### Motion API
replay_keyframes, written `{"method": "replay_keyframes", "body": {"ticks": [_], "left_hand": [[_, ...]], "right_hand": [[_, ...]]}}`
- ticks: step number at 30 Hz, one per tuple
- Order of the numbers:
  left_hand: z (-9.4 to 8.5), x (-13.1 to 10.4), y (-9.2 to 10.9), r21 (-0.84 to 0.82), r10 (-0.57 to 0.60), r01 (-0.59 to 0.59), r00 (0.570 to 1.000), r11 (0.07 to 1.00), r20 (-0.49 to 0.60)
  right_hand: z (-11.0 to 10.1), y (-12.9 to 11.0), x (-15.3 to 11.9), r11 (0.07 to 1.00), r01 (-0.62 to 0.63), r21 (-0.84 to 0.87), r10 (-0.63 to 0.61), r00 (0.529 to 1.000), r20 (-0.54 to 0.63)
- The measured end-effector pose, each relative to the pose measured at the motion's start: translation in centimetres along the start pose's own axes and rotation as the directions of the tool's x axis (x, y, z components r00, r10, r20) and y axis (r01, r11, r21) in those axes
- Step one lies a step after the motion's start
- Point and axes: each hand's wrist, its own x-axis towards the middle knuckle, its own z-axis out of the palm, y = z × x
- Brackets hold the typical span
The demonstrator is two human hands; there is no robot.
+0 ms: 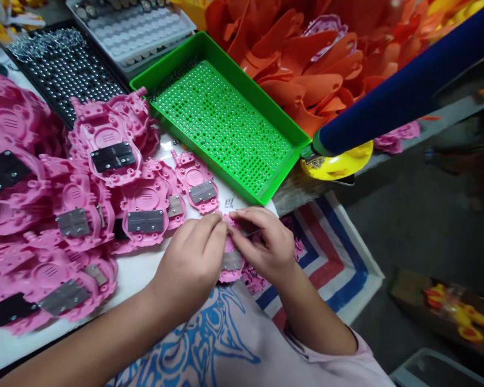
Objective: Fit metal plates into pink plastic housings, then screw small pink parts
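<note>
A pink plastic housing with a grey plate (231, 261) lies at the near edge of the white table, partly hidden under both hands. My left hand (191, 252) is closed over its left side, fingertips pinched near its upper part. My right hand (264, 239) comes from the right, thumb and fingers drawn together near the same spot; what is between its fingertips is too small to make out. Just beyond stands another pink housing with a grey plate (202, 191). A green tray (284, 185) holding rows of small metal screws is past the hands.
Piles of pink housings (145, 201) cover the left side. A black screw tray (92, 70) and a white tray (145, 32) are behind. Orange parts (298, 86), a blue tube (399, 80), a yellow dish (339, 163) and a striped sack (331, 252) are rightward.
</note>
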Motion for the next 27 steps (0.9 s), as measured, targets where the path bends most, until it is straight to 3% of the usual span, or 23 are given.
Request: {"method": "replay_keyframes", "body": {"ticks": [5, 9, 12, 14, 16, 18, 20, 24, 27], "left_hand": [[0.2, 0.5, 0.1, 0.008, -0.012, 0.012, 1.0, 1.0, 0.007], [0.5, 0.7, 0.1, 0.029, -0.001, 0.001, 1.0, 1.0, 0.02], [0.3, 0.9, 0.1, 0.037, 0.035, -0.037, 0.998, 0.999, 0.045], [0.1, 1.1, 0.1, 0.022, 0.045, -0.046, 0.997, 0.999, 0.066], [0.0, 1.2, 0.1, 0.02, 0.036, -0.038, 0.996, 0.999, 0.082], [-0.1, 1.4, 0.0, 0.027, 0.035, -0.038, 0.996, 0.999, 0.086], [-0.2, 1.6, -0.2, 0.019, 0.05, -0.052, 0.995, 0.998, 0.087], [-0.2, 1.7, -0.3, -0.003, 0.054, -0.053, 0.996, 0.999, 0.077], [-0.1, 1.8, -0.4, 0.013, 0.044, -0.045, 0.996, 0.999, 0.073]], "right_hand": [[-0.2, 0.1, -0.1, 0.993, -0.093, 0.069, 0.091, 0.995, 0.031], [-1.3, 0.0, -0.5, 0.986, -0.089, 0.14, 0.085, 0.996, 0.037], [-3.1, -0.1, -0.5, 0.987, -0.039, 0.158, 0.071, 0.977, -0.203], [-4.3, 0.1, 0.2, 0.988, -0.034, 0.151, 0.097, 0.898, -0.43], [-5.3, 0.6, 1.4, 0.99, -0.04, 0.137, 0.116, 0.782, -0.612], [-6.2, 1.3, 3.1, 0.993, 0.0, 0.118, 0.087, 0.674, -0.734], [-6.9, 1.9, 4.9, 0.99, 0.057, 0.126, 0.062, 0.627, -0.777], [-8.2, 2.4, 7.6, 0.958, -0.017, 0.285, 0.203, 0.742, -0.638], [-8.5, 2.8, 8.5, 0.95, -0.013, 0.312, 0.189, 0.819, -0.542]]}}
